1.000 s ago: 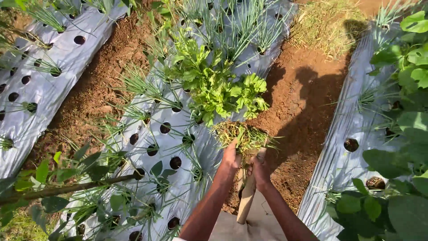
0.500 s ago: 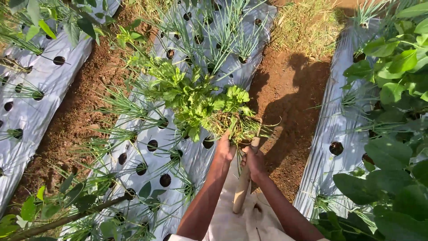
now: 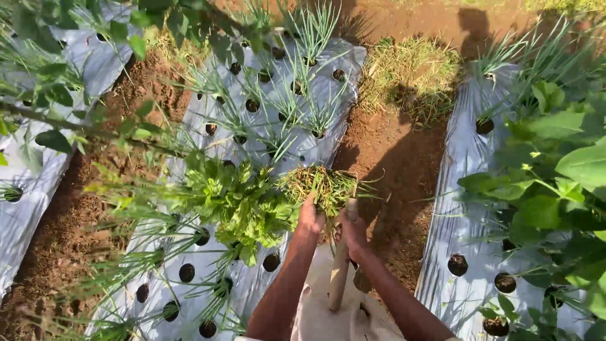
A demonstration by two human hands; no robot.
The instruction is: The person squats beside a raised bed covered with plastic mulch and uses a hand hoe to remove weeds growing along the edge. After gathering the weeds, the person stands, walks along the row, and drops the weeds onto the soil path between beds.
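While three silver mulch sheets point(image 3: 470, 158) are counted across the soil, one clump of pulled weeds point(image 3: 317, 185) is clamped by the left hand point(image 3: 310, 216) above the middle sheet's right edge; one wooden handle point(image 3: 340, 265) is gripped by the right hand point(image 3: 352, 230).

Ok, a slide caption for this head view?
Both hands, left hand and right hand, gather a grass clump above a wooden handle.

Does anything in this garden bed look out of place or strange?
Yes: a leafy green plant sprawls over the silver plastic sheet, among thin grass-like seedlings. The hands, left hand and right hand, hold a clump of pulled weeds.
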